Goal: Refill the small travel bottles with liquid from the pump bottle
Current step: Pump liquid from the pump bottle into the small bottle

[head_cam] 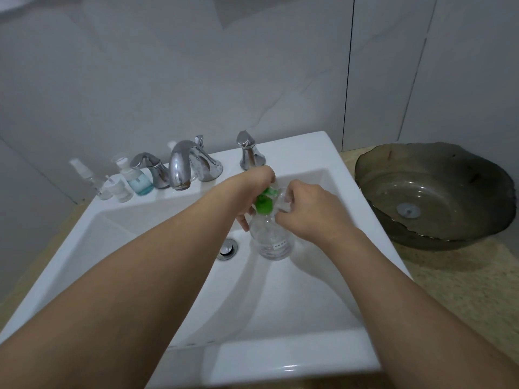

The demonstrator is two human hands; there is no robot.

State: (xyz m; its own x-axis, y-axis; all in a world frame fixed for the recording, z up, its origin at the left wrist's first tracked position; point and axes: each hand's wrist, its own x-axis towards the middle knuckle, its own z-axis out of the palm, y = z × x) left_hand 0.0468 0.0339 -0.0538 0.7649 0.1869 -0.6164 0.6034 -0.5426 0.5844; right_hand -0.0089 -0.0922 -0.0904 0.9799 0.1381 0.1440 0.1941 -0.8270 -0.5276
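Pumping looks to be the step in hand: over the white sink [280, 357], the left hand [252, 181] curls over the green pump head [264, 204] of the clear pump bottle [271, 240]. The right hand [306, 209] pinches a small clear travel bottle [282, 199] beside the nozzle. Next, its mouth must stay under the spout while more travel bottles [118, 189] wait by the faucet [179, 164].

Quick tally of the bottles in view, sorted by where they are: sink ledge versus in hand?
On the sink ledge: 4 (spray bottle, small clear bottle, small white-capped bottle, blue-liquid bottle)
In hand: 2 (pump bottle, small clear travel bottle)
Total: 6
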